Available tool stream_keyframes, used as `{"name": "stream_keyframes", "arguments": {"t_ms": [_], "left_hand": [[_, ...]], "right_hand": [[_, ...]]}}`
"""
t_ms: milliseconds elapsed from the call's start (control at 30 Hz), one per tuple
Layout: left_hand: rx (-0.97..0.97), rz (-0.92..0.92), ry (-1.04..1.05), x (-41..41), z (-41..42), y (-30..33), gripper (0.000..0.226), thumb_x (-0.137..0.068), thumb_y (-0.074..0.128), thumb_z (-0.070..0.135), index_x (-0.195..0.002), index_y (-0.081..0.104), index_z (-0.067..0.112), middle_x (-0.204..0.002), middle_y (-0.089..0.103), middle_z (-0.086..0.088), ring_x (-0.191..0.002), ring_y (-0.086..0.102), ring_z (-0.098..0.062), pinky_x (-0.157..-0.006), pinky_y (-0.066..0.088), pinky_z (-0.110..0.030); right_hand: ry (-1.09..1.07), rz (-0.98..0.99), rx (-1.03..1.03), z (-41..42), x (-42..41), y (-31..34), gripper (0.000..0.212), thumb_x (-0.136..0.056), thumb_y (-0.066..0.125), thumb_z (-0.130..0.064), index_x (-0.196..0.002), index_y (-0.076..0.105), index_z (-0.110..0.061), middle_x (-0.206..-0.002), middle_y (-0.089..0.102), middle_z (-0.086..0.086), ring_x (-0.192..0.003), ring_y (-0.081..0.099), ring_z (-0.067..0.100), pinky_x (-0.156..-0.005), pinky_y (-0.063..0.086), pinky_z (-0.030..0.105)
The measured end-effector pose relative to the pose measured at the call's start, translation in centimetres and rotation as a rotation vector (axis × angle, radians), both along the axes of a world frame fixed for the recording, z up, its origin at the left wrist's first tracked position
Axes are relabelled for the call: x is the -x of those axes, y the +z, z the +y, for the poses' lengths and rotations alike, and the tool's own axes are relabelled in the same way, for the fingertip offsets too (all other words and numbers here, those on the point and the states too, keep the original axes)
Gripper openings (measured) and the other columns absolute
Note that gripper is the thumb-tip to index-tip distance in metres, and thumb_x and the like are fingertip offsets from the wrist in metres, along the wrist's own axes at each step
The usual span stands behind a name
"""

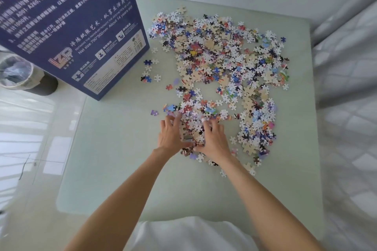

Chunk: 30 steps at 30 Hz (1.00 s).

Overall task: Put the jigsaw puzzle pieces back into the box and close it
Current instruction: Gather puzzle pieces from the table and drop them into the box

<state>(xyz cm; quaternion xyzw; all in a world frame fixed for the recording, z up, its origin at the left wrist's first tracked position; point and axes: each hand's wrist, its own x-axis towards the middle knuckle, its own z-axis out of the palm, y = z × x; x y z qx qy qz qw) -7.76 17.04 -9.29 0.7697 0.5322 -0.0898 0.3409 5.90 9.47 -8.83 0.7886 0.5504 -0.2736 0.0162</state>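
At nine o'clock, off the table's edge, a waste bin lined with a clear bag stands on the pale floor. Just right of it, at ten to eleven o'clock, the dark blue puzzle box stands on the pale green table, its printed face toward the camera; its top runs out of view, so I cannot tell whether it is open. From twelve round to three o'clock the loose jigsaw puzzle pieces lie spread over the tabletop, with a few strays near the box's lower corner and a narrower band trailing down the right side toward four o'clock. At the centre, both bare arms reach in from six o'clock. The left hand and the right hand cup a small heap of pieces between them, fingers curled into the heap from either side, thumbs nearly meeting at its near edge. At three o'clock a white quilted cover lies beside the table.
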Motion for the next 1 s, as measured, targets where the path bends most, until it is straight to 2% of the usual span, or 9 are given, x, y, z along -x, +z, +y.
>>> {"name": "stream_keyframes", "arguments": {"t_ms": [67, 200, 300, 467, 667, 867, 1000], "left_hand": [[0.023, -0.007, -0.008, -0.1, -0.1, 0.1, 0.106, -0.065, 0.080, 0.045, -0.146, 0.016, 0.024, -0.136, 0.031, -0.006, -0.121, 0.032, -0.025, -0.096, 0.039, -0.034], [0.058, -0.025, -0.001, -0.1, 0.0, 0.3, 0.092, -0.071, 0.078, 0.037, -0.143, 0.023, 0.022, -0.131, 0.043, -0.007, -0.119, 0.040, -0.025, -0.099, 0.036, -0.034], [0.065, -0.019, -0.034, 0.0, -0.1, 0.5, 0.083, -0.075, 0.076, 0.035, -0.141, 0.028, 0.021, -0.127, 0.046, -0.007, -0.117, 0.041, -0.026, -0.097, 0.036, -0.033], [0.091, -0.030, -0.091, -0.2, -0.7, 0.8, 0.078, -0.077, 0.074, 0.026, -0.140, 0.029, 0.020, -0.130, 0.042, -0.009, -0.119, 0.044, -0.028, -0.099, 0.035, -0.034], [0.125, -0.060, -0.029, -0.3, -0.6, 1.1, 0.066, -0.077, 0.074, 0.023, -0.132, 0.039, 0.017, -0.125, 0.053, -0.009, -0.110, 0.053, -0.028, -0.088, 0.042, -0.033], [0.118, -0.125, 0.044, -0.1, -0.6, 1.3, 0.054, -0.076, 0.076, 0.023, -0.121, 0.049, 0.012, -0.114, 0.061, -0.009, -0.101, 0.057, -0.029, -0.079, 0.043, -0.031], [0.113, -0.153, 0.047, 0.1, -0.6, 1.4, 0.053, -0.074, 0.077, 0.021, -0.120, 0.053, 0.012, -0.111, 0.063, -0.009, -0.098, 0.059, -0.029, -0.079, 0.044, -0.031]], "right_hand": [[0.023, -0.057, 0.024, 0.2, -0.1, 0.1, 0.102, -0.066, 0.074, -0.053, -0.143, 0.018, -0.016, -0.138, 0.028, 0.010, -0.119, 0.033, 0.026, -0.089, 0.042, 0.032], [-0.013, -0.082, 0.006, 1.0, -0.4, 0.0, 0.092, -0.061, 0.077, -0.056, -0.130, 0.031, -0.015, -0.139, 0.024, 0.011, -0.121, 0.030, 0.026, -0.088, 0.046, 0.035], [-0.003, -0.052, -0.019, 1.6, -0.3, -0.1, 0.081, -0.062, 0.079, -0.048, -0.122, 0.036, -0.013, -0.132, 0.034, 0.009, -0.115, 0.035, 0.025, -0.087, 0.046, 0.032], [-0.019, 0.013, -0.025, 1.8, 0.3, 0.0, 0.074, -0.070, 0.080, -0.028, -0.127, 0.033, -0.014, -0.128, 0.040, 0.010, -0.114, 0.037, 0.028, -0.079, 0.046, 0.031], [0.000, 0.097, -0.076, 1.6, -0.2, 0.5, 0.050, -0.078, 0.073, -0.018, -0.119, 0.044, -0.016, -0.115, 0.048, 0.006, -0.103, 0.047, 0.023, -0.077, 0.048, 0.032], [-0.023, 0.215, -0.087, 1.4, 0.1, 0.8, 0.051, -0.078, 0.073, -0.020, -0.121, 0.047, -0.011, -0.117, 0.046, 0.008, -0.099, 0.052, 0.023, -0.081, 0.047, 0.032], [-0.088, 0.251, -0.113, 1.5, 0.0, 1.0, 0.044, -0.081, 0.070, -0.025, -0.118, 0.052, -0.011, -0.117, 0.052, 0.008, -0.101, 0.052, 0.023, -0.078, 0.039, 0.026]]}}
